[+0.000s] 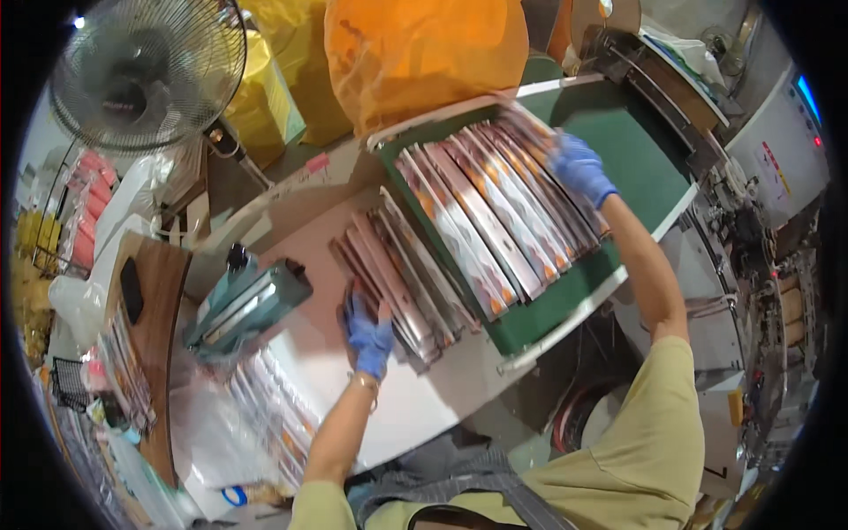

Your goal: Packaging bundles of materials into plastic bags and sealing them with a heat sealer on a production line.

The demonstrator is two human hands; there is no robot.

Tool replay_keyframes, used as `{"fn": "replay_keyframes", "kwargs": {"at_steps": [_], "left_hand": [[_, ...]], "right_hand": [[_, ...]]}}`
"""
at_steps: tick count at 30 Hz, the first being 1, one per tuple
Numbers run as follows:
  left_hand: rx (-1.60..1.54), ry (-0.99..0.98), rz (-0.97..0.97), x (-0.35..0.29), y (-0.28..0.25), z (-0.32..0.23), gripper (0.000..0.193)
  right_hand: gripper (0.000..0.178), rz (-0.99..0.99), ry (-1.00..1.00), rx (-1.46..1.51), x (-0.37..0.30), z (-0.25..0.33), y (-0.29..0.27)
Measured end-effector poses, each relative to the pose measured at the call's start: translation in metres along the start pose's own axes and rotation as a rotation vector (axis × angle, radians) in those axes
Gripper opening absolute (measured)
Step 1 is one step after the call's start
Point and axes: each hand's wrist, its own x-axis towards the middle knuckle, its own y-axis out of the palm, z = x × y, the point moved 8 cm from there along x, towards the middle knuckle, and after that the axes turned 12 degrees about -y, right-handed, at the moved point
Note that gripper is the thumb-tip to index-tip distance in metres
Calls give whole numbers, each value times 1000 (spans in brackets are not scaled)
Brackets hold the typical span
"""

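My left hand [367,334], in a blue glove, lies against the left side of a stack of long, flat printed packets [395,296] on the white tabletop [309,234]. Its fingers are stretched out along the packets' edge. A larger row of similar brown, white and orange packets [495,212] lies overlapped on a green conveyor belt [517,334]. At the far right end of that row is my right hand [585,168], also gloved in blue. It touches the packets there, but its fingers are blurred, so their grip cannot be made out.
A teal device [247,305] stands on the table's left side, behind clear-wrapped packets [274,406]. A wooden board [150,344] edges the table at left. Behind are a large fan [146,75] and an orange bag [424,62]. Machinery [764,208] lines the right.
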Motion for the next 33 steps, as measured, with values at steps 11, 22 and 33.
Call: {"fn": "replay_keyframes", "kwargs": {"at_steps": [11,22,33], "left_hand": [[-528,-520,-203,74,-23,81,93],[-823,-467,98,-8,-41,64,106],[-754,371,318,-33,-173,-13,136]], "right_hand": [[67,335,-94,370,-29,278,138],[70,473,560,1525,-127,335,212],[95,182,-198,1669,-102,411,14]]}}
